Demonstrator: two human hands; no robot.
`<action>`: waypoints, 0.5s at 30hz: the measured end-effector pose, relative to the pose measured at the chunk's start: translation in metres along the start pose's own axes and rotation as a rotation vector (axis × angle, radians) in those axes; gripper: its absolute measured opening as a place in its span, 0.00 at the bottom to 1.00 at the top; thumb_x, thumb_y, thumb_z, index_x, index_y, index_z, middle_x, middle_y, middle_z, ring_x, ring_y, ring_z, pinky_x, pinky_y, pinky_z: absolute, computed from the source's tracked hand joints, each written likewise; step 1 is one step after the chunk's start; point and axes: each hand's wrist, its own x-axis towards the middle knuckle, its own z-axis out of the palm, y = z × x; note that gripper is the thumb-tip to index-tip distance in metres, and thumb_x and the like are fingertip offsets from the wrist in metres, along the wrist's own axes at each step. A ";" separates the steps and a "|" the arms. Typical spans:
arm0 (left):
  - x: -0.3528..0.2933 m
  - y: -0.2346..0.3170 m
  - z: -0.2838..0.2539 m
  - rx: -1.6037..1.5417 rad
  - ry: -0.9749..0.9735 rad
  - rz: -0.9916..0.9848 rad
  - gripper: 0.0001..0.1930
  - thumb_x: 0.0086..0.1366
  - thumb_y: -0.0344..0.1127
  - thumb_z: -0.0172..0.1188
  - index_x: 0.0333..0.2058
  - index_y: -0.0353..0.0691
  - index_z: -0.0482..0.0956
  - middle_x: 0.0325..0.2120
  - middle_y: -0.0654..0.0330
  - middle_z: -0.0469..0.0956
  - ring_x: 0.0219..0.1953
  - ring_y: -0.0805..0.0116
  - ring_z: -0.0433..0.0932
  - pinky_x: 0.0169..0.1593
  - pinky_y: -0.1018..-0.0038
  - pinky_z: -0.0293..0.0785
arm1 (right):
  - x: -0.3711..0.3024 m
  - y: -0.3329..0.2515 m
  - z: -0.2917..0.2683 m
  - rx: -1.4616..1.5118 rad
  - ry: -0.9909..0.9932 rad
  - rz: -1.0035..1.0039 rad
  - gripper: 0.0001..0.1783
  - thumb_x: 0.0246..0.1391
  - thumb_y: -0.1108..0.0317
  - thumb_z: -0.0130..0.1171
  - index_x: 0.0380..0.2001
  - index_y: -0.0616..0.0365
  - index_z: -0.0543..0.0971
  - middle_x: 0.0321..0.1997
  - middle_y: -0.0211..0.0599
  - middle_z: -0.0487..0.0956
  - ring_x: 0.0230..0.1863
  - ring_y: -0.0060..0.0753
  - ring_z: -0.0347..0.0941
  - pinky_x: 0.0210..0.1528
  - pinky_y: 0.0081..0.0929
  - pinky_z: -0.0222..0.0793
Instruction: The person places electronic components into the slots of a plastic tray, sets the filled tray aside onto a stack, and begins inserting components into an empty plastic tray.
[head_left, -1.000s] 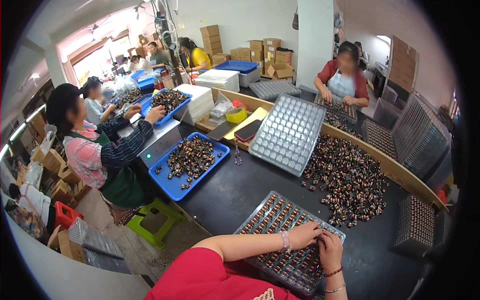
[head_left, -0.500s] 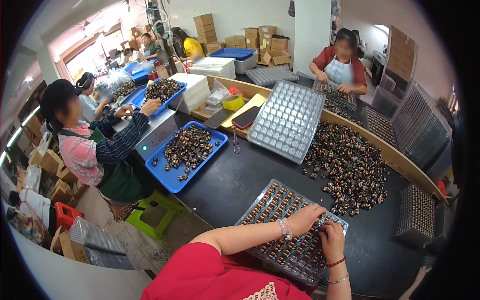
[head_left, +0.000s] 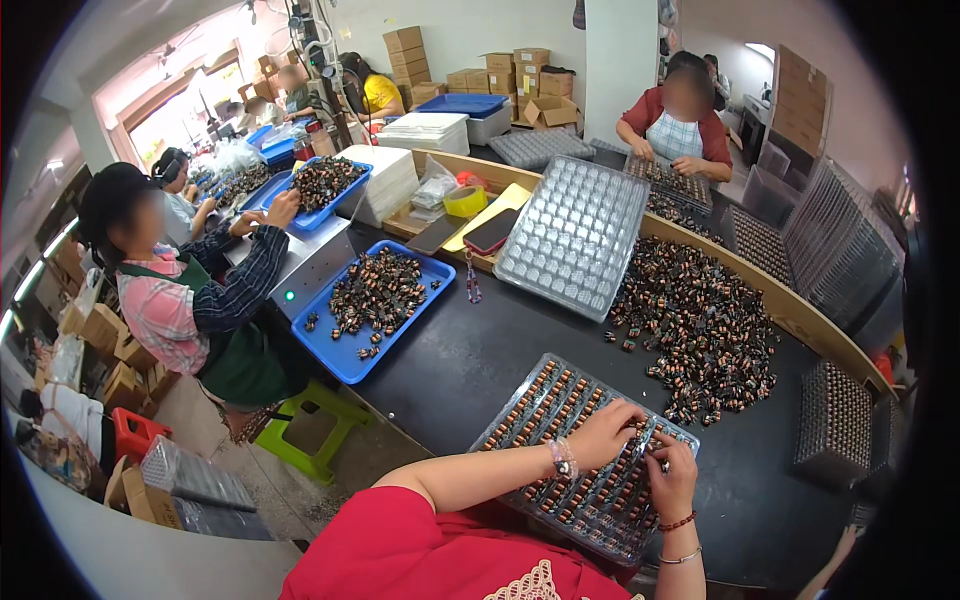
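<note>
A clear plastic tray [head_left: 540, 412] lies tilted on the dark table in front of me, its pockets filled with rows of small copper-wound coils [head_left: 575, 394]. My left hand [head_left: 600, 437] reaches over the tray's right half. Its fingers are closed together low over a row, and what is between the tips is hidden. Beside it, near the tray's right edge, my right hand [head_left: 674, 478] has thumb and fingers pinched at a small coil [head_left: 664, 466], seen only in part.
A heap of loose coils [head_left: 690, 330] lies beyond the tray, by a wooden ledge [head_left: 800, 318]. An empty clear tray [head_left: 575, 235] leans on it. Left stands a blue tray [head_left: 345, 370] of coils, near a co-worker [head_left: 170, 290]. Another co-worker [head_left: 685, 120] sits opposite. Stacked trays [head_left: 835, 420] stand right.
My left hand has shifted slightly left and back from the row near the right edge. My right hand has dropped a little lower over the tray, and the hands are farther apart.
</note>
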 end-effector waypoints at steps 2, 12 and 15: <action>0.000 -0.002 -0.002 -0.067 -0.011 -0.037 0.11 0.59 0.27 0.53 0.42 0.37 0.71 0.36 0.54 0.70 0.40 0.57 0.72 0.45 0.70 0.69 | -0.001 0.000 -0.003 0.072 0.033 0.026 0.08 0.40 0.79 0.61 0.23 0.60 0.71 0.38 0.39 0.79 0.38 0.43 0.73 0.41 0.34 0.67; -0.015 -0.009 -0.006 -0.333 -0.052 -0.385 0.13 0.55 0.27 0.63 0.39 0.37 0.72 0.33 0.65 0.73 0.35 0.78 0.72 0.42 0.79 0.71 | -0.037 0.003 -0.019 0.551 0.263 0.477 0.12 0.51 0.79 0.56 0.41 0.64 0.76 0.36 0.33 0.78 0.37 0.20 0.72 0.40 0.17 0.67; -0.015 -0.006 -0.008 -0.491 -0.100 -0.380 0.13 0.55 0.27 0.62 0.40 0.36 0.75 0.31 0.65 0.75 0.35 0.78 0.72 0.43 0.79 0.71 | -0.055 0.009 -0.023 0.422 0.187 0.496 0.11 0.52 0.79 0.55 0.40 0.65 0.77 0.37 0.33 0.77 0.39 0.21 0.72 0.42 0.18 0.67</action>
